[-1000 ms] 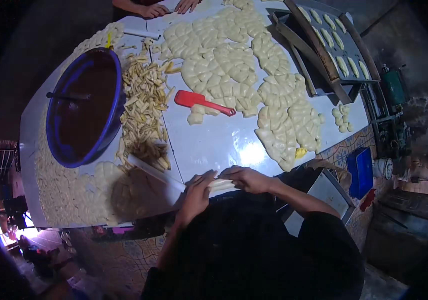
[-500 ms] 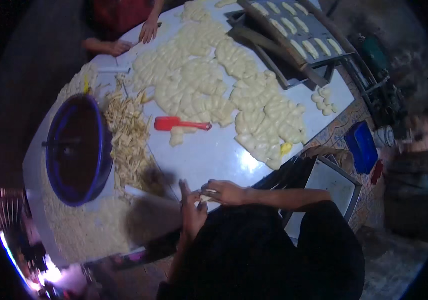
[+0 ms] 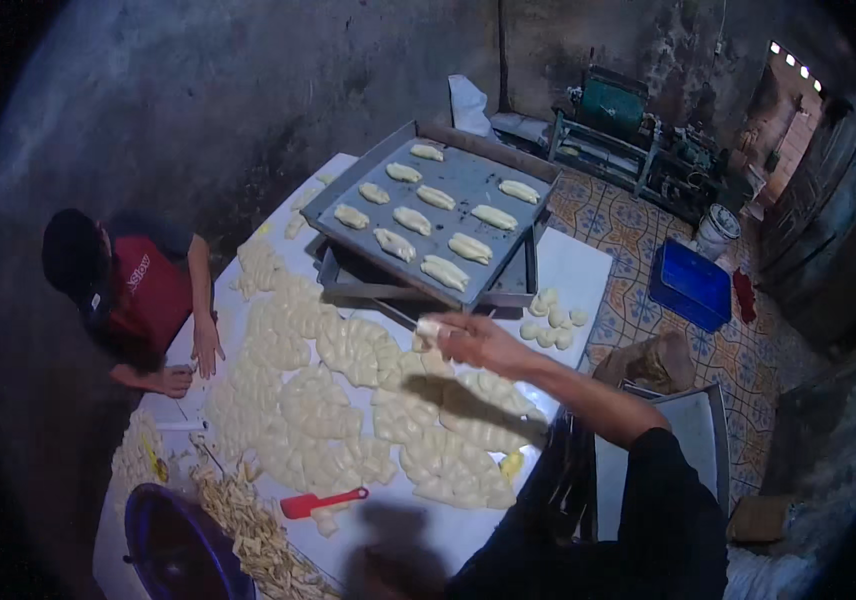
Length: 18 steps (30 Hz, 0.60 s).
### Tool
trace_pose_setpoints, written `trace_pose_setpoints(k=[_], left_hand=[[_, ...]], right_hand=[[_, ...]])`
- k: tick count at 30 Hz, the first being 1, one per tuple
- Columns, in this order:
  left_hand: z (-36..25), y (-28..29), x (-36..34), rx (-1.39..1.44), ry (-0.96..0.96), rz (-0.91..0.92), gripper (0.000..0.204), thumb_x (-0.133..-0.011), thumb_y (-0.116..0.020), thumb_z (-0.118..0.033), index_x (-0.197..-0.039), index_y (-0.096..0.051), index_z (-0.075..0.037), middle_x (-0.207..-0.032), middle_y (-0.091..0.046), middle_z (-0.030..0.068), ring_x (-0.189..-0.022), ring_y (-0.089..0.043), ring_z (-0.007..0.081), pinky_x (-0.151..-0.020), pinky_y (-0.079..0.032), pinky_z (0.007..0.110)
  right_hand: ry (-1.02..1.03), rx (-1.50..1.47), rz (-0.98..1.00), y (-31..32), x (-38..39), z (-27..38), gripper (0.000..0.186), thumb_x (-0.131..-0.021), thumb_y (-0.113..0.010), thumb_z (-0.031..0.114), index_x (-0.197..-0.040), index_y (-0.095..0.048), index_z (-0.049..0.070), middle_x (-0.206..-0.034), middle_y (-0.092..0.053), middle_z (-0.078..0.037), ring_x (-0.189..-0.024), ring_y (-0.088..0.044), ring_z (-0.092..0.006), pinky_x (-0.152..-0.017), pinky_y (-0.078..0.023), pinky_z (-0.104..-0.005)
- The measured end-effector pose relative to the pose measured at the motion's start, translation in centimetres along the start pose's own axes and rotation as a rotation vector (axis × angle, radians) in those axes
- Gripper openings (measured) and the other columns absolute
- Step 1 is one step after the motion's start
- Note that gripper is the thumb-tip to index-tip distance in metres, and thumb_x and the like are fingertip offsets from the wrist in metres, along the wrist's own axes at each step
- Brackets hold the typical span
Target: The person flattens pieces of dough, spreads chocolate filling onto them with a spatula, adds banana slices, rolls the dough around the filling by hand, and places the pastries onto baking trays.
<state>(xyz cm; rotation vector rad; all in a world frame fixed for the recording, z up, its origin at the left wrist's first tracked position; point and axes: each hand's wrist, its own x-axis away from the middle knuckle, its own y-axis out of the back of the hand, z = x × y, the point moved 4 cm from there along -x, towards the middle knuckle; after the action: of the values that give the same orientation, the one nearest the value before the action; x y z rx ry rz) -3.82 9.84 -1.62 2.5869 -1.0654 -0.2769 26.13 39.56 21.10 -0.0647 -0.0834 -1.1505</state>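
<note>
Head cam: R hand (image 3: 473, 342) grasping a pale dough roll (image 3: 430, 330) above the dough slabs (image 3: 313, 405), near the baking tray (image 3: 468, 172); L hand out of view. Roll prob. light, v. soft, easily dented; best held lightly along sides.

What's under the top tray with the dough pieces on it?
Another tray pokes out beneath the top tray. Most of its inside is covered, so I can't see what's there.

Dim; 1 long shadow (image 3: 478, 408) darkens dough (image 3: 313, 405); right hand (image 3: 478, 342) seems blurred.
</note>
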Motion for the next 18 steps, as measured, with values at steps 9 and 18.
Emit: trace_pose_setpoints(k=[9,18], left_hand=[[-4.3,-6.5,-4.5,-0.143,0.069,-0.013,0.044,-0.096,-0.056,0.000,-0.139,-0.050,0.003,-0.113,-0.065,0.0129,-0.100,-0.064,0.0226,-0.086,-0.052,0.035],[-3.8,-7.7,-6.7,-0.180,0.143,0.020,0.039,-0.096,-0.055,-0.001,-0.134,-0.053,0.004,-0.111,-0.066,0.0125,-0.099,-0.064,0.0222,-0.085,-0.053,0.035]], right_hand=[[0.917,0.650,-0.777,20.6,-20.4,14.5,0.043,-0.089,-0.074,0.021,-0.125,-0.066,-0.001,-0.117,-0.068,-0.018,-0.111,-0.067,-0.0308,-0.096,-0.053,-0.0387],[0.328,0.713,-0.799,25.6,-24.1,-0.1,0.047,-0.088,-0.070,0.023,-0.131,-0.065,0.004,-0.133,-0.061,-0.028,-0.122,-0.062,-0.0345,-0.103,-0.047,-0.0427]])
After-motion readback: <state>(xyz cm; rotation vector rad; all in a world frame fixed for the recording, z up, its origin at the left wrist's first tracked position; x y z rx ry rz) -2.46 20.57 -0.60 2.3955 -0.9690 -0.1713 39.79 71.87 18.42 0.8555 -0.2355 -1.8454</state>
